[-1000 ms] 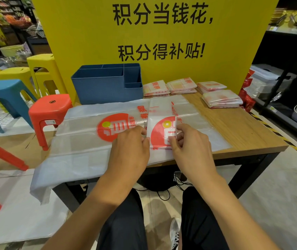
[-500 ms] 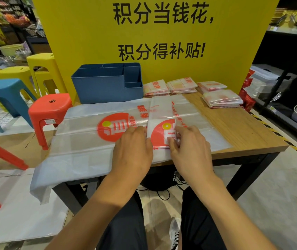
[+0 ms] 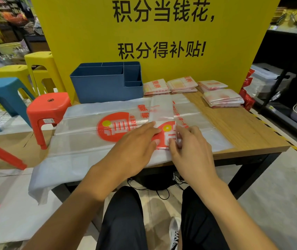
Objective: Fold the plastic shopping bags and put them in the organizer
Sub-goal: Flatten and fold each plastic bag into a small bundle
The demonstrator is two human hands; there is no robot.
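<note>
Both hands shifted slightly, left hand (image 3: 135, 148) flat on plastic bag (image 3: 82, 141), right hand (image 3: 189, 150) still pinching its fold.

Left hand (image 3: 137, 143) flat on plastic bag (image 3: 82, 127), right hand (image 3: 189, 147) pinching its folded strip (image 3: 162, 109), blue organizer (image 3: 106, 85) behind

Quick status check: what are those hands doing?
Left hand flat on plastic bag. Right hand pinching folded strip. Blue organizer not yet loaded. Nothing blocking.

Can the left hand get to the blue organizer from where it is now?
Probably yes. The left hand lies flat on the plastic bag, and only flat bag lies between it and the blue organizer at the table's back.
</note>
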